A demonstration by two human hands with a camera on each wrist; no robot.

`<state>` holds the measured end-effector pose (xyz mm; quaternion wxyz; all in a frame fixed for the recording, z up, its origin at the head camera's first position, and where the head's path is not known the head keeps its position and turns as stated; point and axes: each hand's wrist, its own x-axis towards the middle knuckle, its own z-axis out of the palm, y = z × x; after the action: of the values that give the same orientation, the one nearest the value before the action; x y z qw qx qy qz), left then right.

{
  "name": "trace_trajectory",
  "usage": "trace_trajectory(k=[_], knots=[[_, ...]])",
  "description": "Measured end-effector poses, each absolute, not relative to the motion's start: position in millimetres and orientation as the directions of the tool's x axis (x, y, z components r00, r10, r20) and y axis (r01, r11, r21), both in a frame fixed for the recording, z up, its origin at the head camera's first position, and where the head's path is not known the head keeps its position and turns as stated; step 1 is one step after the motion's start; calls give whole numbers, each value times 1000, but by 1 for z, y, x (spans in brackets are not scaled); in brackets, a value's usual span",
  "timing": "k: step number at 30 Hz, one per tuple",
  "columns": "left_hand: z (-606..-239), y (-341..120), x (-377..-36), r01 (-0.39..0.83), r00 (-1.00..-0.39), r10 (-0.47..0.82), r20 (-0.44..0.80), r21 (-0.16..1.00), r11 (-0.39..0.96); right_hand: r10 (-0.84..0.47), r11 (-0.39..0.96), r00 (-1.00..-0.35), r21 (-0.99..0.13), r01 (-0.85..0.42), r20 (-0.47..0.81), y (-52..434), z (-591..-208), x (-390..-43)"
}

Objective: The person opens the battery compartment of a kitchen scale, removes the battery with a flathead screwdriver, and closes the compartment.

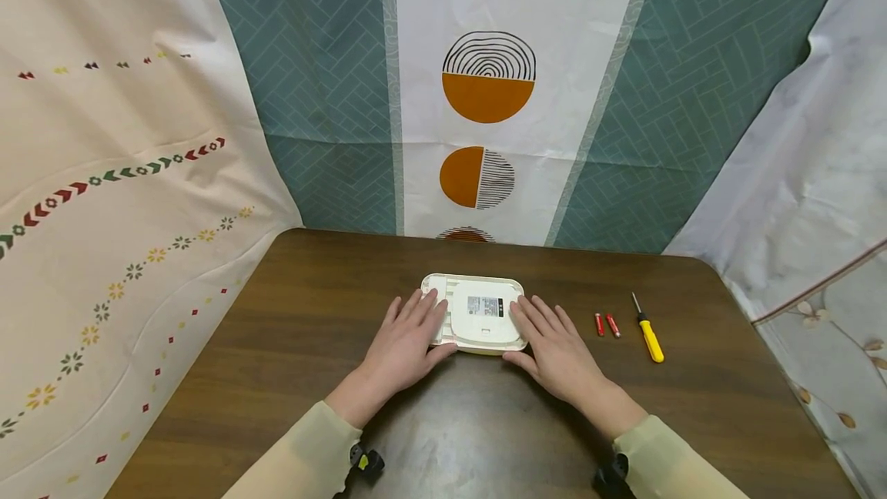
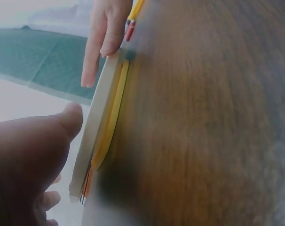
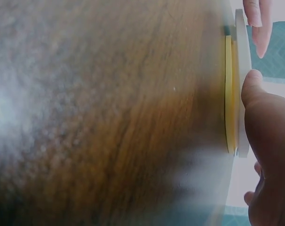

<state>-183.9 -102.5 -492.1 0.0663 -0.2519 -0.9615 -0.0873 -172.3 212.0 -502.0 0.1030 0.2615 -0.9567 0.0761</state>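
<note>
A white rounded-rectangular device [image 1: 478, 329] lies flat on the table, its printed label [image 1: 484, 306] facing up. Seen edge-on in the left wrist view, the white shell [image 2: 98, 113] has a yellow layer [image 2: 115, 110] beneath it. My left hand [image 1: 406, 341] rests with straight fingers over the device's left end, thumb at its near edge. On the right end lie the straight fingertips of my right hand [image 1: 557, 345], its thumb also by the near edge. Neither hand is curled round the device.
Right of the device lie two small red batteries [image 1: 599, 324] [image 1: 613, 326] and a yellow-handled screwdriver [image 1: 647, 333], tip pointing away. Behind the brown wooden table [image 1: 333, 268] hangs a green and white patterned cloth [image 1: 485, 175]; pale cloths hang at both sides.
</note>
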Motion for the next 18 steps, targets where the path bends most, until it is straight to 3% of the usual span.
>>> trace_trajectory(k=[18], knots=[[-494,-103,-181,529,-846,507,165,139,837,-477,859,-857,-101,-502,196,215,-503,-172]])
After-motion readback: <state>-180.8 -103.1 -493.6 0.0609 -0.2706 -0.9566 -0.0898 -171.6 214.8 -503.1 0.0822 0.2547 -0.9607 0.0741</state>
